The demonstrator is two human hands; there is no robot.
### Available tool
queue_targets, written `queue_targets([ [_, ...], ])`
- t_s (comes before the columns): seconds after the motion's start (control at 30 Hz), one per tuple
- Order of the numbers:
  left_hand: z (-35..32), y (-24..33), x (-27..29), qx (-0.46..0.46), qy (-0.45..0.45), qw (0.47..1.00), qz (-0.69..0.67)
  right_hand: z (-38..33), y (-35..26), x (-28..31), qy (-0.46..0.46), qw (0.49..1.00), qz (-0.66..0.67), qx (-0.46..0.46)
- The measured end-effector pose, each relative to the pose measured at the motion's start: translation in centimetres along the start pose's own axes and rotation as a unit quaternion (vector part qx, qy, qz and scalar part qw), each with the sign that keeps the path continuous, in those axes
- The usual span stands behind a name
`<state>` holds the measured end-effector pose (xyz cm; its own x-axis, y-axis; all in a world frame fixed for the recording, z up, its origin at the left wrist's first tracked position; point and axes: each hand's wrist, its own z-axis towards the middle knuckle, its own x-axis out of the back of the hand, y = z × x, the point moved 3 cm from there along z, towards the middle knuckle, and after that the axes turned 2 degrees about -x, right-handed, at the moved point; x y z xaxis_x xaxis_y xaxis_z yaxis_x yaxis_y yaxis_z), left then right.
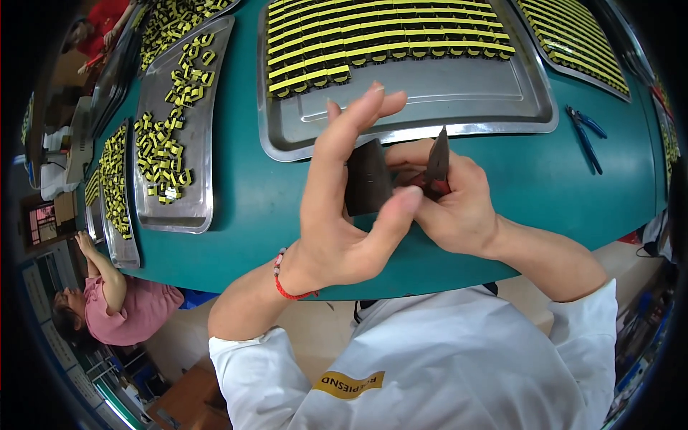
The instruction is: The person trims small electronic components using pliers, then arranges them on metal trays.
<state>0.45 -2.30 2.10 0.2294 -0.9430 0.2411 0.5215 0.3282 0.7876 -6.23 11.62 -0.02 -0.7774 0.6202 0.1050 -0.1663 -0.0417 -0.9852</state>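
The left hand (328,215), mid-frame, spreads thumb and forefinger wide beside a dark, flat rectangular piece (367,179); whether it grips this, I cannot tell. The right hand (460,215) curls around red-handled, dark-tipped pliers (438,166). Beyond, in the upper-centre silver metal tray (423,82), black-and-yellow parts (387,51) stand in seemingly finished rows, the lowest partial; loose black-and-yellow pieces (168,149) at upper left probably remain to arrange.

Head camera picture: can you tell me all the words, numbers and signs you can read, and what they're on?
White shirt: dark letters on a yellow patch, upside down; I don't copy out printed words.
Pale board at the far left: too small and blurred to read.
Dark piece by the hands: tiny pale marks; can't tell if they're writing.
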Motion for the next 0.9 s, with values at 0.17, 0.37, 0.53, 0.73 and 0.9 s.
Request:
queue_targets([
  [0.17, -0.4, -0.2, -0.2, 0.080, -0.045, 0.995, -0.036, 0.0, -0.4, -0.6, -0.006, 1.000, 0.020, 0.005],
  [0.37, -0.4, -0.3, -0.7, 0.124, -0.012, 0.990, -0.062, 0.3, -0.8, -0.5, 0.011, 0.998, 0.006, 0.056],
  [0.53, -0.2, -0.6, -0.5, 0.181, 0.080, 0.973, -0.122, -0.1, -0.6, -0.1, 0.006, 0.997, -0.002, 0.075],
  [0.73, 0.0, -0.6, 0.3, 0.220, 0.069, 0.965, -0.127, 0.2, -1.7, 0.7, 0.055, 0.939, -0.130, 0.314],
  [0.9, -0.1, -0.4, 0.0, 0.172, 0.056, 0.973, -0.142, 0.1, -1.4, 0.8, 0.084, 0.903, -0.188, 0.377],
])
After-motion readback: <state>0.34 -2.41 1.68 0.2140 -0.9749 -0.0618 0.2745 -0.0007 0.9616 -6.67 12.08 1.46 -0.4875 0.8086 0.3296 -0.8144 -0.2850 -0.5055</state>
